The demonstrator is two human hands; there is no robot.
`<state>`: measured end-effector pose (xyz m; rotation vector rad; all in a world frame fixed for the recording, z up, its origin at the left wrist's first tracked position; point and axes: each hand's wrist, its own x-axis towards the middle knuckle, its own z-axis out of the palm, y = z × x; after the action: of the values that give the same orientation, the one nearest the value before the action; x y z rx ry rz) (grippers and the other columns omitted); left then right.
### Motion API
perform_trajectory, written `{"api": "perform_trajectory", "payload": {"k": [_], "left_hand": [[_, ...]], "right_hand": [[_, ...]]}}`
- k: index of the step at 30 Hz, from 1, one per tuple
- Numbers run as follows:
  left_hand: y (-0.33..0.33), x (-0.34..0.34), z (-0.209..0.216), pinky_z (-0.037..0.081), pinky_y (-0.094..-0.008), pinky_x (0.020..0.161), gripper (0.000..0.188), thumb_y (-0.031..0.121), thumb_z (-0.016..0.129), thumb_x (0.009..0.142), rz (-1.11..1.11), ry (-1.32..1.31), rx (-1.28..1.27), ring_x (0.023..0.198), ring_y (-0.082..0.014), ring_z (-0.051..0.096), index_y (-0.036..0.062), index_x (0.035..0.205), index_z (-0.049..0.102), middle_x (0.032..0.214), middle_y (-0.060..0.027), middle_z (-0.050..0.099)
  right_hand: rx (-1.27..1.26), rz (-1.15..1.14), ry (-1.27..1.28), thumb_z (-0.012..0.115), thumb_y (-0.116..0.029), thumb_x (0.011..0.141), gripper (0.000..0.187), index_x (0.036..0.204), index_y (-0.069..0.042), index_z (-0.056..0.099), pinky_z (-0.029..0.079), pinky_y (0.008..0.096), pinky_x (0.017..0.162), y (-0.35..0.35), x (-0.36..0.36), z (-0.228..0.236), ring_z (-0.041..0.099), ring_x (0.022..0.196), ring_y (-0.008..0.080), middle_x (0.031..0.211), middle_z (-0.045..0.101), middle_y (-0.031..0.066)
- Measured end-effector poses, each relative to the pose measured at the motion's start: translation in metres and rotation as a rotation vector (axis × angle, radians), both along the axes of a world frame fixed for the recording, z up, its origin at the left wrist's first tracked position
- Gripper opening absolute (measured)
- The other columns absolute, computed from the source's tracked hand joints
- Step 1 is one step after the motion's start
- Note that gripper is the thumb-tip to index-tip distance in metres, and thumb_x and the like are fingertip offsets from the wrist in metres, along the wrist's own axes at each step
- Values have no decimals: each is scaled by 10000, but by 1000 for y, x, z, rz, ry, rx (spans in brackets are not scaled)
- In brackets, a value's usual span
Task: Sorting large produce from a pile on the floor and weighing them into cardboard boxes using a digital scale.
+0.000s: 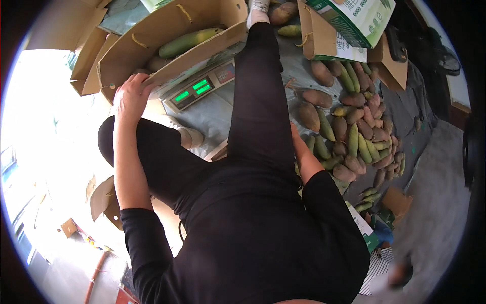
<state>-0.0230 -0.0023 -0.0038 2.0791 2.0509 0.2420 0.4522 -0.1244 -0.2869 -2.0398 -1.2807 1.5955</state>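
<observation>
My left hand is closed over the near left rim of a long, open cardboard box with yellow cord handles. Inside the box lies a long green radish-like vegetable, with a brownish root beside it. The box rests over a scale with lit green displays. On the right, my right forearm reaches down past my thigh; the leg hides most of that hand, so its fingers do not show. Closest to it are brownish-pink oblong roots and green ones.
A large pile of mixed green and brownish roots covers the dark sheet on the right. Green-and-white cartons stand at the far right. More open cardboard is at the left. Another person in a striped top is at the lower right.
</observation>
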Motion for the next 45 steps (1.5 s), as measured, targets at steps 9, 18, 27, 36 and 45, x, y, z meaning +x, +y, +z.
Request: {"api": "perform_trajectory", "payload": {"k": [9, 18, 27, 36, 45], "left_hand": [[-2, -2, 1, 455, -393, 735, 222, 181, 603, 794, -19, -13, 10, 857, -329, 587, 47, 971, 588, 933, -136, 611], [2, -2, -6, 458, -379, 730, 231, 183, 606, 796, -47, 20, 34, 846, -324, 589, 45, 980, 586, 938, -129, 613], [0, -4, -6, 457, -381, 742, 237, 189, 602, 798, -32, 44, 3, 866, -320, 589, 44, 986, 585, 954, -132, 609], [-1, -11, -11, 459, -376, 751, 243, 207, 601, 810, -36, 62, -23, 882, -310, 587, 50, 995, 589, 978, -123, 606], [4, -15, -21, 461, -355, 741, 250, 205, 605, 807, -56, 51, 2, 871, -294, 594, 43, 996, 584, 970, -111, 607]], "right_hand": [[65, 36, -59, 449, -253, 854, 291, 939, -5, 576, 430, 423, 753, -1, -17, -11, 579, 886, 385, 912, 609, 231], [159, 183, -308, 552, -215, 792, 210, 889, -35, 598, 449, 425, 740, 8, -25, 16, 569, 873, 396, 900, 609, 211], [91, 62, -250, 608, -158, 711, 239, 924, -53, 631, 467, 393, 795, 1, -9, 15, 598, 903, 325, 938, 636, 163], [155, -19, -581, 625, -156, 710, 259, 950, -60, 641, 480, 369, 767, -22, 53, 16, 610, 879, 318, 902, 649, 145], [-291, -241, -676, 658, -233, 750, 445, 1148, -71, 541, 459, 395, 837, -69, 130, 25, 564, 1014, 322, 1086, 598, 178]]}}
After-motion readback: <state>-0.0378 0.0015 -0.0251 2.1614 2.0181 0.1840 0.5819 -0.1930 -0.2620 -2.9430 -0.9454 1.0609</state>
